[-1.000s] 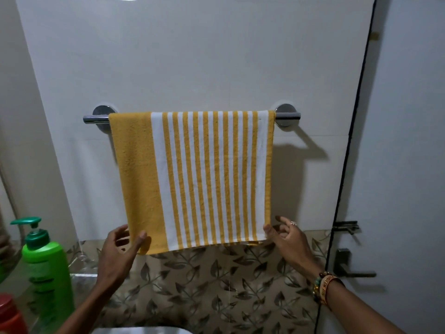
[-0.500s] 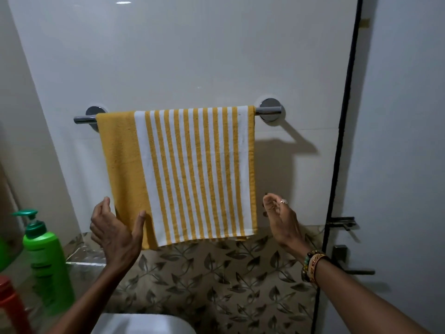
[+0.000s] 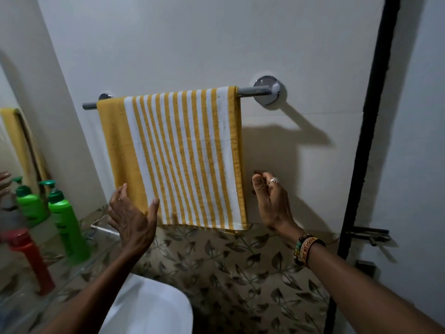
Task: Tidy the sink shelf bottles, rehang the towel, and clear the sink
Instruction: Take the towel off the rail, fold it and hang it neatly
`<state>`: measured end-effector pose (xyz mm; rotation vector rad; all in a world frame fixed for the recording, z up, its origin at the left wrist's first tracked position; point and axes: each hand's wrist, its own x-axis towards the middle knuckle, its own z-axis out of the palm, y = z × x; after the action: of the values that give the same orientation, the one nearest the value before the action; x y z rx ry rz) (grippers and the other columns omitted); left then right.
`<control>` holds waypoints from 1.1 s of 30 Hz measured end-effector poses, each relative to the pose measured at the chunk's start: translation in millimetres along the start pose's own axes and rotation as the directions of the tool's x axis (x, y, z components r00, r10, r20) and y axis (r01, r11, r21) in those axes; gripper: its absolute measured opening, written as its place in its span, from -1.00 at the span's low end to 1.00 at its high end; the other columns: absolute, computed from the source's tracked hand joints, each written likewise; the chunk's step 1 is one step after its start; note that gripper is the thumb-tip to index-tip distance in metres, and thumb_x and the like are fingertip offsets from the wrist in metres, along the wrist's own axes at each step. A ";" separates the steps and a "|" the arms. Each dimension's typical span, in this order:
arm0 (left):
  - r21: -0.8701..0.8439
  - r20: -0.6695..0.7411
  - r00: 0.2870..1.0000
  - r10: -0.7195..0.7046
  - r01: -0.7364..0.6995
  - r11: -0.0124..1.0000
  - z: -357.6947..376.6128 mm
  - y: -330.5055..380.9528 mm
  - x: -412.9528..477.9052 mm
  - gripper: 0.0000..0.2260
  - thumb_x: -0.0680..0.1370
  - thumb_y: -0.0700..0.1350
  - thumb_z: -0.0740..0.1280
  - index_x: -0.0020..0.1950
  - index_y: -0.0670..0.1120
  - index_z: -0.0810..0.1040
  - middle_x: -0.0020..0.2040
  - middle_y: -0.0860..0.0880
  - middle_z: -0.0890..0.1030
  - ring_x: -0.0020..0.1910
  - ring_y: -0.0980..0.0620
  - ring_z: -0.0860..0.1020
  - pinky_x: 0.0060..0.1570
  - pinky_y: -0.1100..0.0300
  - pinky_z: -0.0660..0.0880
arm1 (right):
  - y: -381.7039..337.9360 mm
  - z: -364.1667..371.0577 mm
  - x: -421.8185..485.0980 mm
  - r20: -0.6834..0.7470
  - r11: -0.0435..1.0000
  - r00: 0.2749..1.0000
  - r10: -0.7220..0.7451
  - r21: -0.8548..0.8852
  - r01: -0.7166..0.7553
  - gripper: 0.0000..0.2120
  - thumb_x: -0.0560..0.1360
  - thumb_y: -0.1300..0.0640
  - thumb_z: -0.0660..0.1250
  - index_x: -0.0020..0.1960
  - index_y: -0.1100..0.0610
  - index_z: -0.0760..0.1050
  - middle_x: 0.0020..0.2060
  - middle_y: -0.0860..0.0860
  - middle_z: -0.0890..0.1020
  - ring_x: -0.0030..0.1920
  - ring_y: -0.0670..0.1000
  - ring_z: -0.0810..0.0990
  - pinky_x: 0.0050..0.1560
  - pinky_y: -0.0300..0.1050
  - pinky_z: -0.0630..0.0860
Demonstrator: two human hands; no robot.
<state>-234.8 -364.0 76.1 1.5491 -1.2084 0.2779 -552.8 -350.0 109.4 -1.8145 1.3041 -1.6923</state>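
Note:
A yellow and white striped towel [image 3: 178,155] hangs flat over a chrome towel bar [image 3: 255,91] on the white wall. My left hand [image 3: 132,218] is in front of the towel's lower left corner, fingers straight, holding nothing; whether it touches the cloth I cannot tell. My right hand [image 3: 272,203] hovers just right of the towel's lower right edge, fingers relaxed, apart from the cloth. A green pump bottle [image 3: 66,220] and a red bottle [image 3: 31,259] stand on the glass shelf [image 3: 101,231] at the left. The white sink [image 3: 149,307] shows at the bottom.
A mirror [image 3: 14,150] at the far left reflects the towel and green bottle. Leaf-patterned tiles [image 3: 228,268] run below the towel. A white door with a black frame [image 3: 370,116] and metal latch [image 3: 366,233] stands to the right.
Both hands have let go of the towel's bottom corners and risen beside its lower edges. The view has swung down and right, bringing the sink and bottles further into view.

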 end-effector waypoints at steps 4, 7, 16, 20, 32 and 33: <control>0.069 0.042 0.999 0.030 -0.033 0.997 -8.6 9.4 -19.6 -0.34 0.53 0.14 0.38 0.51 -0.13 0.23 0.42 -0.21 0.30 0.40 -0.23 0.27 0.35 -0.25 0.24 | 10.3 5.4 2.5 -0.062 0.999 0.997 -0.035 0.037 0.037 -0.39 0.52 -0.41 0.02 0.16 0.06 0.51 -0.14 -0.18 0.57 -0.14 -0.29 0.53 -0.16 -0.45 0.39; 0.115 0.123 0.990 0.075 -0.089 0.989 -19.9 23.0 -26.9 -0.43 0.56 0.07 0.37 0.47 -0.15 0.32 0.34 -0.21 0.40 0.30 -0.19 0.38 0.27 -0.17 0.35 | 14.5 8.8 0.3 -0.065 0.998 0.997 -0.033 0.049 0.036 -0.60 0.58 -0.36 0.02 -0.06 -0.09 0.44 -0.28 -0.19 0.51 -0.24 -0.28 0.50 -0.25 -0.45 0.34; -0.007 0.326 0.918 0.226 -0.236 0.972 -48.0 90.2 -37.7 -0.69 0.58 0.01 0.36 0.27 -0.08 0.51 0.13 -0.04 0.55 -0.01 0.08 0.54 -0.08 0.20 0.52 | -3.9 -1.8 -0.9 0.037 0.998 0.999 0.030 0.047 -0.032 -0.54 0.61 -0.33 0.01 0.12 -0.01 0.47 -0.09 -0.16 0.61 -0.06 -0.11 0.60 -0.17 -0.23 0.45; -0.011 0.368 0.895 0.254 -0.268 0.963 -62.9 117.3 -50.2 -0.72 0.57 0.02 0.37 0.22 -0.08 0.53 0.10 -0.04 0.56 -0.02 0.06 0.56 -0.05 0.10 0.57 | -20.2 -16.2 -7.1 0.125 0.997 0.990 0.066 0.024 -0.069 -0.43 0.62 -0.29 0.03 0.33 0.13 0.44 0.15 0.05 0.63 0.10 0.04 0.61 0.07 -0.05 0.55; 0.012 0.356 0.914 0.196 -0.214 0.977 -82.3 156.8 -81.6 -0.76 0.56 0.04 0.38 0.15 -0.06 0.55 0.06 0.00 0.56 -0.05 0.08 0.57 -0.09 0.15 0.56 | -43.1 -44.4 -11.9 0.201 0.998 0.979 0.047 0.028 -0.053 -0.62 0.67 -0.13 0.08 0.22 0.12 0.48 -0.02 0.01 0.64 -0.01 0.06 0.64 0.01 0.04 0.61; 0.025 0.344 0.921 0.183 -0.204 0.979 -79.9 159.6 -80.7 -0.76 0.56 0.04 0.38 0.14 -0.05 0.55 0.06 -0.01 0.57 -0.05 0.08 0.58 -0.10 0.17 0.55 | -43.4 -45.6 -9.2 0.211 0.998 0.977 0.042 0.031 -0.049 -0.64 0.67 -0.12 0.09 0.20 0.11 0.48 -0.06 -0.01 0.64 -0.03 0.05 0.64 -0.01 0.03 0.61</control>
<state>-365.8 -235.0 143.6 1.5725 -1.6439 0.1797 -576.6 -305.0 147.6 -1.8700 1.2091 -1.4455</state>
